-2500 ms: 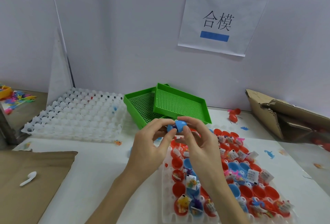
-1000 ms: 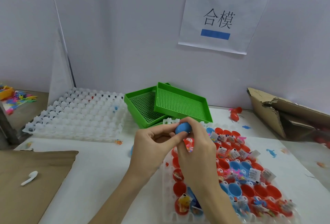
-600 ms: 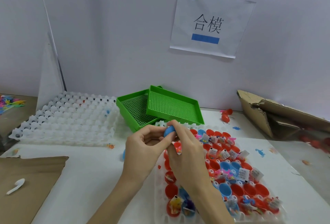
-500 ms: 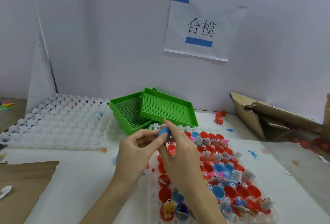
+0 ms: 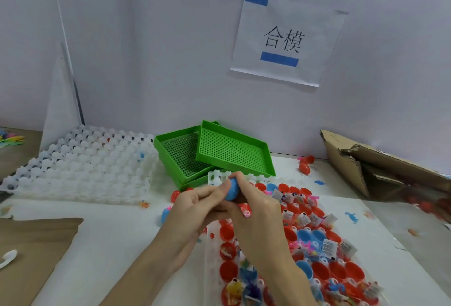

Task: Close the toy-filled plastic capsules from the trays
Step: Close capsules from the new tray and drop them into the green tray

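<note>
Fingers of both hands curl round one blue capsule [image 5: 231, 190], held above the far end of the filled tray [image 5: 214, 252]. Left hand [image 5: 195, 210]: thumb laid along the capsule's left face, remaining fingers folded beneath. Right hand [image 5: 256, 213]: fingertips pinching the capsule's top and right side.

Change against half a second ago: grip alike, the hands sit slightly nearer the green baskets, and the view has swung right, so the white spoon [image 5: 7, 258] is fuller in view at the near left.

Materials and shapes:
- Capsule: smooth, glossy, egg-shaped blue plastic.
- Filled tray: translucent white plastic, rows of round cups holding open red and blue capsule halves [image 5: 327, 269] with small coloured toys and folded paper slips.
- Empty tray stack [image 5: 80, 166]: same translucent moulded plastic, bumpy, far left.
- Green baskets [image 5: 219, 152]: two rectangular perforated plastic trays, one tilted across the other, just beyond the hands.
- Loose capsules [image 5: 305, 164]: red, far right of the baskets; more red and blue ones lie left of the hands.
- Cardboard box [image 5: 380, 166]: torn, brown, far right.
- Paper sign [image 5: 285, 37]: white sheet, blue tape, on the wall.
</note>
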